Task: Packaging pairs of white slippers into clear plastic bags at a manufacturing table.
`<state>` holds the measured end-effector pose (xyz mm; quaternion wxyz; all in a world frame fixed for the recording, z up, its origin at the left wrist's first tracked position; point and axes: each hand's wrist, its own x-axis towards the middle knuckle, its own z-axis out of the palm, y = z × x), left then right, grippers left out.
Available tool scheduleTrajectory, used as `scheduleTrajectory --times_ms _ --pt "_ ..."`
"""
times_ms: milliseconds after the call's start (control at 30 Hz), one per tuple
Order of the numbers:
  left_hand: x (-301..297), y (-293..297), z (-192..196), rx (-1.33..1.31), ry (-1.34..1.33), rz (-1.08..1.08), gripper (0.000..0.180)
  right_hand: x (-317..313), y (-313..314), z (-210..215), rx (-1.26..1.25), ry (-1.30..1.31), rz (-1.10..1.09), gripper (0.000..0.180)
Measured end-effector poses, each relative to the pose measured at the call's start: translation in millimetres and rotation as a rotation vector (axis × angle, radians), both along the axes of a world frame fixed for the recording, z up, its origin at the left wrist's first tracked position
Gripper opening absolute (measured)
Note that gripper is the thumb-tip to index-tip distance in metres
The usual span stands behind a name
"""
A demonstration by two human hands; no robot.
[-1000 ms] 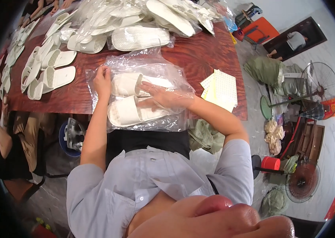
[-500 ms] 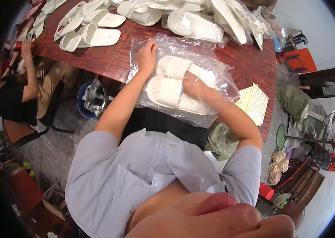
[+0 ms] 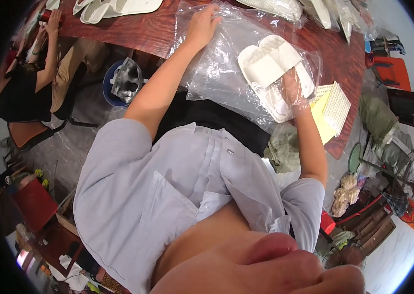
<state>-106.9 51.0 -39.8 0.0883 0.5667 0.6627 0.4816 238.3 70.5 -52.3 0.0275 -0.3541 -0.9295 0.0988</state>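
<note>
A pair of white slippers [image 3: 267, 70] lies side by side at the right end of a large clear plastic bag [image 3: 217, 73], partly under its film, on the table's near edge. My right hand [image 3: 294, 89] reaches in under the film and is closed on the slippers by their straps; some of its fingers are hidden. At the bag's far left, my left hand [image 3: 203, 28] is closed on the film, with the thumb showing. Loose, wrinkled film stretches between the left hand and the slippers.
Wooden table [image 3: 334, 63] bears more white slippers [image 3: 119, 9] at far left and bagged ones [image 3: 285, 9] at the back. Yellow and white cards [image 3: 332, 110] lie right of my right forearm. A blue bucket [image 3: 114, 83] stands left on the floor; a person [image 3: 25, 93] sits beyond it.
The slippers have moved right inside the bag with my right hand and turned at a slant. My left hand stays on the bag's far left part. The whole view has shifted.
</note>
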Motion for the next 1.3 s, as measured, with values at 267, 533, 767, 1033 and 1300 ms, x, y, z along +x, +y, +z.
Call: scheduleTrajectory --times_ms 267,533,767,1033,1300 --pt "19 -69 105 -0.088 0.153 -0.214 0.055 31 24 -23 0.203 0.132 -0.111 0.042" --pt "23 -126 65 -0.457 -0.258 -0.379 0.069 -15 7 -21 0.124 0.171 -0.138 0.046" --pt "-20 -99 44 -0.246 -0.022 -0.278 0.058 -3 10 -15 0.397 0.217 0.154 0.041" --pt "-25 -108 51 -0.417 0.260 -0.177 0.059 -6 7 -20 0.152 0.286 0.041 0.036" --pt "64 -101 176 -0.037 0.665 -0.443 0.071 1 2 -2 0.163 0.486 0.108 0.044"
